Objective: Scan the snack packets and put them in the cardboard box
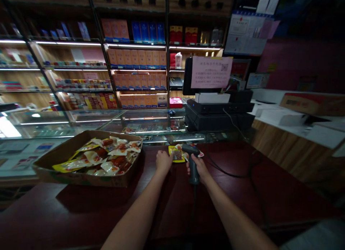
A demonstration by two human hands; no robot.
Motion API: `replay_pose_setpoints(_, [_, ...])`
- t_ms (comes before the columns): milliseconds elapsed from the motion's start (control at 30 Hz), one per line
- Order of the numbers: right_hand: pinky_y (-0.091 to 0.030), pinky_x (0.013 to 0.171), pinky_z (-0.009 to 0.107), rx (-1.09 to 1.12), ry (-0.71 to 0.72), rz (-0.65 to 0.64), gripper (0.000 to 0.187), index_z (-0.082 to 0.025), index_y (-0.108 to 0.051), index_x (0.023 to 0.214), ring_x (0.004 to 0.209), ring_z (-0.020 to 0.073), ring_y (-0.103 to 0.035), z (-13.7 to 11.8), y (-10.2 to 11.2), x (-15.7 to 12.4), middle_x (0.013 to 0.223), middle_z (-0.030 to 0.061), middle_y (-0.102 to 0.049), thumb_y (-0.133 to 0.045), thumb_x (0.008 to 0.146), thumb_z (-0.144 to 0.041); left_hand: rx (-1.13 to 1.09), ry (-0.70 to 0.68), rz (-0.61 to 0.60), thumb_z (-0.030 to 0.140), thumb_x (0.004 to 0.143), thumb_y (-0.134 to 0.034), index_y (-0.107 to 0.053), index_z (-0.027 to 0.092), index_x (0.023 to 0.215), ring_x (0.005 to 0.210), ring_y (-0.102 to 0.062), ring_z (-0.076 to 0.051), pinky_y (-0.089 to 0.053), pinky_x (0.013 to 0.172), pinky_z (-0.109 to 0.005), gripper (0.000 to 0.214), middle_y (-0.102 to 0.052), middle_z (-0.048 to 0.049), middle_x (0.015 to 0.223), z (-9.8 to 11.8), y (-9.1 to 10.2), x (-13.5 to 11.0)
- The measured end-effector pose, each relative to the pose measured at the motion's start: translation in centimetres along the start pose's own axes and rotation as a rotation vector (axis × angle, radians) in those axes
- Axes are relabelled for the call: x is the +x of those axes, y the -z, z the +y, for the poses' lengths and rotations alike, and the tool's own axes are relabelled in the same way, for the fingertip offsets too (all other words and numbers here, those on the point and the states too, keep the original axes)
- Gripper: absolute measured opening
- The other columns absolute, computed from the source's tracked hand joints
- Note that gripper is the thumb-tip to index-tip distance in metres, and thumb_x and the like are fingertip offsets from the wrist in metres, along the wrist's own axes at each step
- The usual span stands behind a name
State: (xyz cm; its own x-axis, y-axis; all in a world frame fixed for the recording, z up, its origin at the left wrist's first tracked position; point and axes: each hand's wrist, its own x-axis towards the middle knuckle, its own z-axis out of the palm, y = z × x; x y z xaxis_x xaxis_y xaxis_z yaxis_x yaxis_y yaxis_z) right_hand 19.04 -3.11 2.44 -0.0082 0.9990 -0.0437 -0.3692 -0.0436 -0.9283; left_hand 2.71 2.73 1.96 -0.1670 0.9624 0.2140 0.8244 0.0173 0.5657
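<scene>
My right hand [198,168] is wrapped round the handle of a dark barcode scanner [192,157], whose head points down at a small yellow and red snack packet [176,154] lying on the dark red counter [81,210]. My left hand [163,160] is closed on the near edge of that packet and holds it flat. One or two more packets lie under the scanner head. The scanner's cable runs off to the right.
A cardboard box [81,178] with several snack packets sits to the left. Behind the counter are a glass display case [134,126], a black till with a monitor and pink notice [211,72], and lit shelves of cartons. A wooden counter [283,149] stands at right.
</scene>
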Motion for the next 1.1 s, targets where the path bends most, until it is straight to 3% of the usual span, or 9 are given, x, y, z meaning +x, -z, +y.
replay_pose_setpoints(133, [-0.044, 0.032, 0.022, 0.04, -0.02, 0.02, 0.039, -0.016, -0.052, 0.081, 0.032, 0.0103, -0.05, 1.1, 1.3, 0.1, 0.047, -0.0019, -0.058, -0.058, 0.073, -0.053, 0.045, 0.125, -0.073, 0.037, 0.074, -0.054, -0.064, 0.01, 0.083, 0.106, -0.052, -0.032, -0.041, 0.086, -0.039, 0.03, -0.056, -0.0208, 0.106, -0.3, -1.8, 0.6])
replay_pose_setpoints(233, [-0.043, 0.032, 0.021, 0.034, -0.047, -0.029, 0.041, -0.016, -0.052, 0.083, 0.032, 0.01, -0.05, 1.6, 1.2, 0.2, 0.048, -0.0019, -0.059, -0.059, 0.072, -0.055, -0.395, 0.215, -0.046, 0.022, 0.064, -0.064, -0.057, 0.014, 0.059, 0.097, -0.058, -0.03, -0.043, 0.084, -0.038, 0.012, -0.062, -0.0143, 0.081, -1.6, -2.1, 1.2])
replay_pose_setpoints(333, [-0.043, 0.032, 0.021, 0.013, -0.088, -0.12, 0.046, -0.016, -0.052, 0.087, 0.033, 0.0101, -0.051, 1.8, 0.7, 0.2, 0.049, -0.002, -0.06, -0.06, 0.069, -0.057, -0.784, 0.288, -0.029, 0.022, 0.061, -0.067, -0.047, 0.017, 0.054, 0.075, -0.062, -0.021, -0.048, 0.073, -0.035, 0.022, -0.056, -0.0038, 0.059, -2.8, -2.2, 1.7])
replay_pose_setpoints(433, [-0.044, 0.033, 0.022, -0.029, -0.124, -0.202, 0.05, -0.015, -0.052, 0.088, 0.034, 0.0108, -0.052, 1.9, 0.1, 0.0, 0.049, -0.0018, -0.06, -0.06, 0.067, -0.059, -1.025, 0.299, -0.007, 0.03, 0.063, -0.067, -0.044, 0.016, 0.059, 0.061, -0.06, -0.013, -0.051, 0.065, -0.031, 0.027, -0.055, 0.0006, 0.059, -3.0, -2.3, 1.8])
replay_pose_setpoints(567, [-0.044, 0.034, 0.022, -0.057, -0.113, -0.221, 0.051, -0.015, -0.052, 0.089, 0.035, 0.0109, -0.053, 1.7, -0.2, -0.3, 0.049, -0.0018, -0.06, -0.06, 0.067, -0.06, -1.43, 0.232, 0.03, 0.034, 0.052, -0.074, -0.044, 0.016, 0.063, 0.058, -0.058, -0.01, -0.051, 0.061, -0.028, 0.037, -0.058, 0.0019, 0.062, -2.6, -2.7, 1.7])
replay_pose_setpoints(733, [-0.043, 0.034, 0.021, -0.059, -0.085, -0.206, 0.05, -0.015, -0.052, 0.088, 0.035, 0.0106, -0.052, 1.7, -0.1, -0.4, 0.049, -0.0021, -0.059, -0.059, 0.068, -0.06, -1.474, 0.117, 0.008, 0.032, 0.049, -0.074, -0.045, 0.016, 0.063, 0.058, -0.057, -0.009, -0.046, 0.055, -0.022, 0.036, -0.061, 0.0014, 0.068, -2.1, -2.8, 1.5])
replay_pose_setpoints(933, [-0.043, 0.035, 0.022, -0.054, -0.064, -0.213, 0.047, -0.016, -0.051, 0.084, 0.035, 0.0103, -0.051, 2.0, 0.1, -0.2, 0.048, -0.0028, -0.058, -0.058, 0.069, -0.059, -1.396, 0.062, 0.025, 0.024, 0.055, -0.068, -0.047, 0.015, 0.06, 0.042, -0.042, -0.003, -0.03, 0.042, -0.014, 0.023, -0.048, 0.0073, 0.049, -2.1, -3.0, 1.1])
replay_pose_setpoints(1100, [-0.044, 0.035, 0.022, -0.045, -0.079, -0.193, 0.048, -0.016, -0.052, 0.087, 0.035, 0.0103, -0.051, 1.9, 0.1, -0.3, 0.049, -0.0029, -0.059, -0.058, 0.069, -0.06, -1.428, 0.099, -0.004, 0.03, 0.051, -0.071, -0.047, 0.015, 0.063, 0.049, -0.051, -0.007, -0.037, 0.046, -0.017, 0.03, -0.057, 0.0033, 0.059, -2.2, -2.9, 1.3])
